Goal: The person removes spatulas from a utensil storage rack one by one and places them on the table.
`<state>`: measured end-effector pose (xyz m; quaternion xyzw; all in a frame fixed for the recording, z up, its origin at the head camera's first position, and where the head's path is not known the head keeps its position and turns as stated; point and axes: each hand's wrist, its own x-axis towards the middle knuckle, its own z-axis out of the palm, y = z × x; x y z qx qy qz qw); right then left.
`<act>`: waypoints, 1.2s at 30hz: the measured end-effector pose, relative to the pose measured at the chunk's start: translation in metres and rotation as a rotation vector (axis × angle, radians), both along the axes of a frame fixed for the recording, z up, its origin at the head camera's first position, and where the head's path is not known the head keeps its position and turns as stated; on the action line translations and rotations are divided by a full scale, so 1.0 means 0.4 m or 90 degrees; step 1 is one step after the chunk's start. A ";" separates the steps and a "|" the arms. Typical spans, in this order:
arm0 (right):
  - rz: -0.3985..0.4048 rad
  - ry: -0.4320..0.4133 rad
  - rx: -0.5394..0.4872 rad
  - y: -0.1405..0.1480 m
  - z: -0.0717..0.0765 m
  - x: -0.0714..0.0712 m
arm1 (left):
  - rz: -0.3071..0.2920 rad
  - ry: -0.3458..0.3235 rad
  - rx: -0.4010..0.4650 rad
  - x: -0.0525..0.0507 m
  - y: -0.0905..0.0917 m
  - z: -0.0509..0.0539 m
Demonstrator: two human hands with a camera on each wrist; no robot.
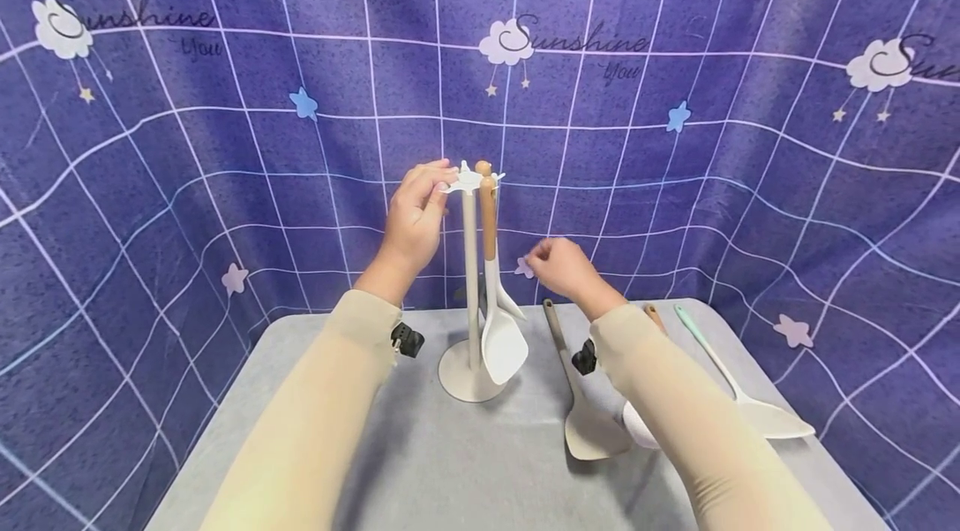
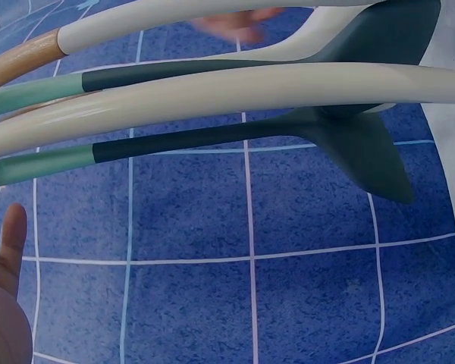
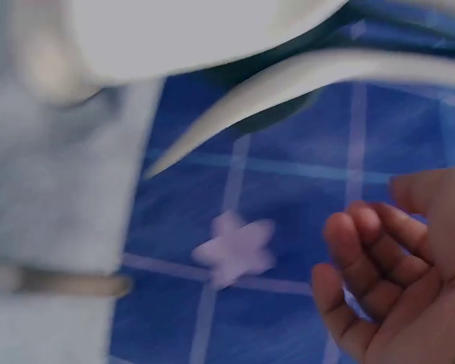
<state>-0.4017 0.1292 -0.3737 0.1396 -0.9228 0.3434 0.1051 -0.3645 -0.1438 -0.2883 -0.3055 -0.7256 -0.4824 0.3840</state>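
Observation:
A cream utensil rack (image 1: 472,281) with a round base stands upright on the table. My left hand (image 1: 417,210) grips its hooked top from the left, fingers above and thumb below. On the rack's right side hangs a white turner (image 1: 506,348) with a wooden handle; another white utensil (image 1: 510,302) hangs behind it. The left wrist view shows two dark green utensils with mint handles, one a spatula (image 2: 364,155), near the pole. My right hand (image 1: 558,266) is in the air right of the rack, its fingers loosely curled around nothing.
Right of the rack lies a beige turner (image 1: 596,435). A white utensil head (image 1: 637,427) is partly hidden by my right sleeve, and a wooden handle (image 1: 654,316) shows beyond it. A white ladle (image 1: 772,418) with a mint handle lies at the table's right edge. Patterned blue cloth (image 1: 585,147) surrounds the table.

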 end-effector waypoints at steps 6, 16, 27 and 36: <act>0.052 0.000 -0.313 -0.075 0.155 0.054 | -0.001 0.011 0.000 -0.001 -0.001 -0.003; 0.171 0.084 -0.374 -0.118 0.274 0.094 | -0.028 -0.001 0.014 0.000 0.000 -0.010; 0.258 0.082 -0.386 -0.130 0.282 0.093 | -0.059 0.004 0.020 0.000 0.000 -0.010; 0.242 0.125 -0.349 -0.132 0.280 0.081 | -0.059 0.022 0.022 0.007 -0.008 -0.014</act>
